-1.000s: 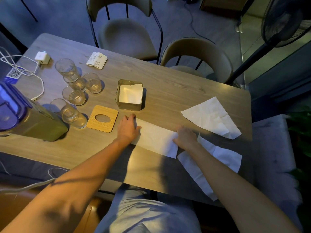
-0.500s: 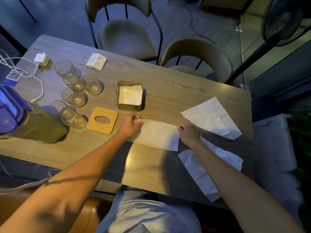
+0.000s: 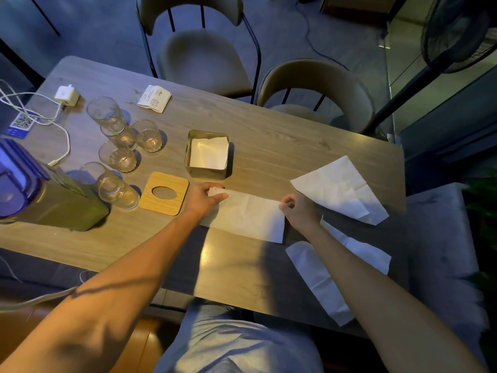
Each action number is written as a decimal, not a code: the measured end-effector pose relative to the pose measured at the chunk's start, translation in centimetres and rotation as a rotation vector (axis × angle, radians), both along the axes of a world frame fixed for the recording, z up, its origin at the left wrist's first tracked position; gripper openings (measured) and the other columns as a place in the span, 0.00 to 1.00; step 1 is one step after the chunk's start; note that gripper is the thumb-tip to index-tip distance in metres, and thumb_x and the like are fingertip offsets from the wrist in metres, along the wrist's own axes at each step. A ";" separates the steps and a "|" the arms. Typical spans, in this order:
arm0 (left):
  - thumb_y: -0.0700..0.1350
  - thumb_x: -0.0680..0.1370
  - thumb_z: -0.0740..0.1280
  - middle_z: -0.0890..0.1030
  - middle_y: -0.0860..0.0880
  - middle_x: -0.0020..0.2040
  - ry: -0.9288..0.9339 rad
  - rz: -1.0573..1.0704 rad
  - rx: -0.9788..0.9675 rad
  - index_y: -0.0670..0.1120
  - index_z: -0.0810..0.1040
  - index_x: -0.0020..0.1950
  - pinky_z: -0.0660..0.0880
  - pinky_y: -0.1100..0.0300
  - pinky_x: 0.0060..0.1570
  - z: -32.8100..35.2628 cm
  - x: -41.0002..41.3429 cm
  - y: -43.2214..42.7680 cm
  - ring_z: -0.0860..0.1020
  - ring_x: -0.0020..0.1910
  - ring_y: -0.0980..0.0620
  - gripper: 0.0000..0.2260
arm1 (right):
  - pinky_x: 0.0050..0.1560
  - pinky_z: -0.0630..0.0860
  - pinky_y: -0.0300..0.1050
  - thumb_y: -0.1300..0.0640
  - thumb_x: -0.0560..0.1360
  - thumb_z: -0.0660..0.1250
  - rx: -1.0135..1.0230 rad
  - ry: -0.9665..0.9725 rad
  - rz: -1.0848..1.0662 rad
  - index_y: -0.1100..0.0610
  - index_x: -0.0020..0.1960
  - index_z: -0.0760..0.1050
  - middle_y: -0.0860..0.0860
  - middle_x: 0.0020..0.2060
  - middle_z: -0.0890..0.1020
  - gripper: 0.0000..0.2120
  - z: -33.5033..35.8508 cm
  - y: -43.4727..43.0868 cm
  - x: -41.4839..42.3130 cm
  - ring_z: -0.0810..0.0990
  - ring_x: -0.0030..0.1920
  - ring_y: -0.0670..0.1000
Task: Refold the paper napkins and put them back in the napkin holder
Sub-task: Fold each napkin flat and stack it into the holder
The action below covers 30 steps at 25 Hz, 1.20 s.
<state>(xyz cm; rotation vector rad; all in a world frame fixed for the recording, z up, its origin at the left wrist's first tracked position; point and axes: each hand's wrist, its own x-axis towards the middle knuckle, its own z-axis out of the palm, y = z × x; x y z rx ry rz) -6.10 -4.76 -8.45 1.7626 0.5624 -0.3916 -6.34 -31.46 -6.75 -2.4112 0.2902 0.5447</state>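
Holding a long white half-folded paper napkin (image 3: 247,215) by its two far corners, the person looks ready for the next fold. The left hand (image 3: 205,201) has its thumb and fingers curled round the left far corner and pinches it. The right hand (image 3: 300,210) pinches the right far corner between thumb and finger. The napkin lies flat on the grey-brown wooden table (image 3: 282,146), right in front of the person.

The napkin's long side runs from left to right, from one hand to the other. So I think the next fold has to go sideways, one short end over onto the other, to make a small square.

The square metal napkin holder (image 3: 205,175) sits just behind the left hand, with folded white napkins inside it. The left hand is nearer to it, so it looks like the easy hand to drop the square in.

Two more wait: a big open napkin (image 3: 336,188) beyond the right hand, and a crumpled napkin (image 3: 320,281) partly under the right arm. A light wooden lid with an oval hole (image 3: 150,203) lies beside the left hand.
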 end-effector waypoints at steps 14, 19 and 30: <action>0.48 0.76 0.75 0.82 0.48 0.44 0.021 0.102 0.096 0.44 0.83 0.49 0.76 0.54 0.51 -1.4 -0.3 0.7 0.78 0.45 0.51 0.09 | 0.57 0.81 0.53 0.53 0.77 0.72 0.153 0.128 -0.068 0.56 0.65 0.72 0.54 0.55 0.80 0.19 -0.5 0.1 0.1 0.80 0.55 0.53; 0.49 0.78 0.72 0.82 0.47 0.47 0.020 0.119 0.134 0.43 0.81 0.53 0.76 0.50 0.55 -1.9 -0.4 1.1 0.80 0.50 0.46 0.10 | 0.57 0.74 0.45 0.59 0.79 0.69 0.067 0.191 0.047 0.57 0.71 0.67 0.54 0.61 0.78 0.23 -0.4 0.3 -0.2 0.77 0.63 0.55; 0.53 0.77 0.71 0.75 0.45 0.61 -0.508 -0.504 0.816 0.49 0.73 0.65 0.75 0.51 0.58 -1.6 -2.8 1.2 0.73 0.59 0.46 0.19 | 0.53 0.77 0.50 0.57 0.77 0.70 -0.112 0.034 0.092 0.56 0.62 0.70 0.52 0.52 0.78 0.16 -0.5 -0.5 -0.6 0.78 0.53 0.54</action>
